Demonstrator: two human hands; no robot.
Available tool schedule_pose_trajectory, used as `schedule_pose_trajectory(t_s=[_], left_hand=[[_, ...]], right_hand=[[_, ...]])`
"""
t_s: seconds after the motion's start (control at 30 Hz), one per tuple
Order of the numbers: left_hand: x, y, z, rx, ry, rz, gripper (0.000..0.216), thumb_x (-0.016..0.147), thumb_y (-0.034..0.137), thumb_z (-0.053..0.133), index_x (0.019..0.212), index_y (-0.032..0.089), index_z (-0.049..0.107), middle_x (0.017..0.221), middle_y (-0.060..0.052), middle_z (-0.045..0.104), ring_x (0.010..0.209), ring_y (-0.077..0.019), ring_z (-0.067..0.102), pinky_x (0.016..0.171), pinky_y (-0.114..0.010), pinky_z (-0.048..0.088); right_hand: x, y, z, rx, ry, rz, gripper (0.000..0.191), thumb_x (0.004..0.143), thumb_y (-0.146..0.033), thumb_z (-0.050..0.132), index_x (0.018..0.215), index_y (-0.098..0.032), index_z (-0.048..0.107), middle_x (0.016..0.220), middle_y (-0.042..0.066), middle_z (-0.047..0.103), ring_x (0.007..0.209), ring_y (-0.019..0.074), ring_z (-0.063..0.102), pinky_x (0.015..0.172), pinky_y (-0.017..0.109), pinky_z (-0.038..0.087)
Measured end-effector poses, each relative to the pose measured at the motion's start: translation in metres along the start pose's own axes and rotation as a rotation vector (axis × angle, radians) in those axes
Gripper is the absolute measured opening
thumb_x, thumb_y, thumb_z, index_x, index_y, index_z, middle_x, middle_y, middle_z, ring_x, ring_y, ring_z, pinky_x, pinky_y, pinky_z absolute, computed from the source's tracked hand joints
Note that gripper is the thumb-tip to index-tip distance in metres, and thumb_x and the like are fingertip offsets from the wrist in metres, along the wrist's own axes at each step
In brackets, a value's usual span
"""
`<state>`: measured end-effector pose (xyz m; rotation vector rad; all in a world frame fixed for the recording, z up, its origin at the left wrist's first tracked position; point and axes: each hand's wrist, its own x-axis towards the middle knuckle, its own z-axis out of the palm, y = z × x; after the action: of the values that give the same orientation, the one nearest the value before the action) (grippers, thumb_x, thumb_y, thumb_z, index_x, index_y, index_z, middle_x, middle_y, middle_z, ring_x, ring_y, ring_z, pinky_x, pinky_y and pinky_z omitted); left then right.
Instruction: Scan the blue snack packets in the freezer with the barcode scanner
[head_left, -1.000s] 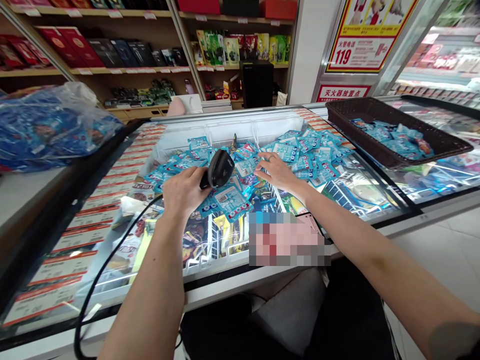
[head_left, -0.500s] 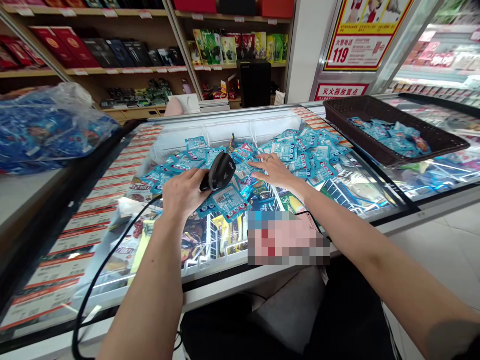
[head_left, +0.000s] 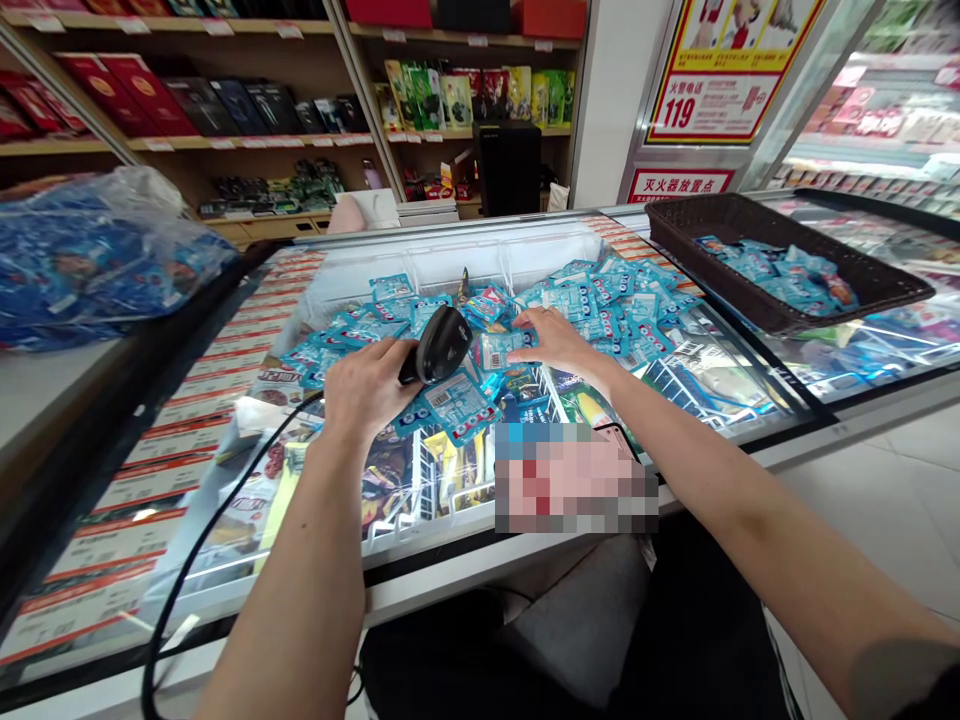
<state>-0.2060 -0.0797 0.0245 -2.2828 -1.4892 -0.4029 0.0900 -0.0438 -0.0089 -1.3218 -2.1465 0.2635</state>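
My left hand (head_left: 367, 388) is wrapped round the handle of a black barcode scanner (head_left: 444, 345), whose head points to the right over the packets. A black cable runs from it down the left side. My right hand (head_left: 555, 340) is over the middle of the pile, fingers apart and slightly curved. Its thumb and fingertips reach the right end of a small blue packet (head_left: 496, 351) with a white label. Another blue packet (head_left: 459, 402) lies below the scanner head, its barcode upward. Many similar packets (head_left: 615, 295) are heaped to the right and left on the freezer's glass top.
A dark woven basket (head_left: 787, 300) with blue packets stands at the right. At the left lies a clear plastic bag (head_left: 97, 260) of blue packets. A pixelated pink phone-like object (head_left: 574, 475) rests at the front edge. Stocked shelves (head_left: 247, 145) stand behind.
My right hand has shifted slightly right and its fingers have drawn in. The labelled packet by its fingertips now shows more plainly. My left hand and the scanner stay nearly still.
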Motion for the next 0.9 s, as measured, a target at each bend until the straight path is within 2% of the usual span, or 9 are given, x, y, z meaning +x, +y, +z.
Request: schedule_pose_trajectory(t_s=[0.07, 0.13, 0.27, 0.43, 0.63, 0.9], left_hand=[[0.000, 0.000, 0.000, -0.016, 0.009, 0.001, 0.038, 0.084, 0.039, 0.048, 0.115, 0.024, 0.062, 0.099, -0.007, 0.069, 0.095, -0.0263, 0.064, 0.065, -0.032, 0.039], [0.000, -0.001, 0.001, -0.032, 0.026, 0.003, 0.037, 0.084, 0.039, 0.048, 0.115, 0.025, 0.062, 0.102, -0.006, 0.069, 0.094, -0.0259, 0.064, 0.063, -0.032, 0.038], [0.000, -0.001, 0.003, -0.065, 0.037, 0.037, 0.036, 0.082, 0.038, 0.051, 0.114, 0.025, 0.061, 0.101, -0.005, 0.069, 0.093, -0.0247, 0.064, 0.062, -0.031, 0.037], [0.001, 0.002, 0.002, -0.098, -0.002, 0.094, 0.036, 0.081, 0.039, 0.054, 0.113, 0.025, 0.061, 0.100, -0.004, 0.068, 0.094, -0.0230, 0.063, 0.064, -0.030, 0.039], [0.003, 0.006, -0.002, -0.069, -0.033, 0.148, 0.039, 0.080, 0.040, 0.054, 0.116, 0.025, 0.060, 0.099, -0.005, 0.068, 0.091, -0.0238, 0.064, 0.063, -0.031, 0.039], [0.004, 0.012, -0.006, -0.048, -0.064, 0.164, 0.037, 0.082, 0.039, 0.051, 0.115, 0.024, 0.061, 0.100, -0.006, 0.069, 0.091, -0.0237, 0.064, 0.062, -0.031, 0.039]], right_hand=[[0.000, 0.001, -0.001, 0.022, 0.041, 0.045, 0.054, 0.072, -0.050, 0.073, 0.114, -0.021, 0.056, 0.115, 0.009, 0.059, 0.111, 0.0286, 0.053, 0.095, 0.047, 0.043], [0.001, 0.002, -0.003, 0.065, 0.102, 0.074, 0.051, 0.077, -0.049, 0.068, 0.116, -0.019, 0.056, 0.118, 0.011, 0.057, 0.112, 0.0275, 0.053, 0.096, 0.045, 0.042], [0.001, 0.004, -0.007, 0.182, 0.225, 0.084, 0.041, 0.086, -0.046, 0.056, 0.115, -0.017, 0.054, 0.116, 0.010, 0.061, 0.108, 0.0245, 0.056, 0.095, 0.041, 0.042], [0.003, 0.011, -0.007, 0.254, 0.310, 0.110, 0.040, 0.087, -0.051, 0.050, 0.111, -0.020, 0.055, 0.114, 0.009, 0.064, 0.106, 0.0237, 0.058, 0.093, 0.039, 0.044], [0.005, 0.014, -0.005, 0.272, 0.326, 0.074, 0.042, 0.087, -0.055, 0.049, 0.111, -0.021, 0.056, 0.114, 0.008, 0.064, 0.108, 0.0228, 0.058, 0.096, 0.038, 0.044], [0.004, 0.005, -0.007, 0.269, 0.331, 0.073, 0.040, 0.087, -0.052, 0.049, 0.110, -0.020, 0.056, 0.111, 0.007, 0.065, 0.104, 0.0224, 0.059, 0.095, 0.038, 0.045]])
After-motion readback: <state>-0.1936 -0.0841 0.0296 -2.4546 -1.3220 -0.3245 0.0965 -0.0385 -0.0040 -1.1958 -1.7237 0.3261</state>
